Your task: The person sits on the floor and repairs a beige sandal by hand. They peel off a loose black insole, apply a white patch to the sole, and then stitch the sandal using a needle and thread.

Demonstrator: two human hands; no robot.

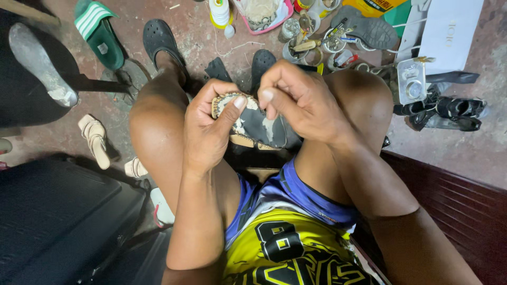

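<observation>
My left hand (211,124) grips a worn sandal (253,126) between my knees, thumb pressed on its pale patterned toe end. The sandal's dark insole is peeling, with light patches showing. My right hand (298,100) is curled over the sandal's top edge, fingertips pinched together as if on something thin; what they hold is too small to see. Both hands touch the sandal.
On the floor ahead lie a green slide (97,31), black clogs (158,39), a beige sandal (95,140), tins and small tools (317,45), a grey sole (369,29), a white bag (449,34) and black shoes (454,111). A dark case (58,221) sits left.
</observation>
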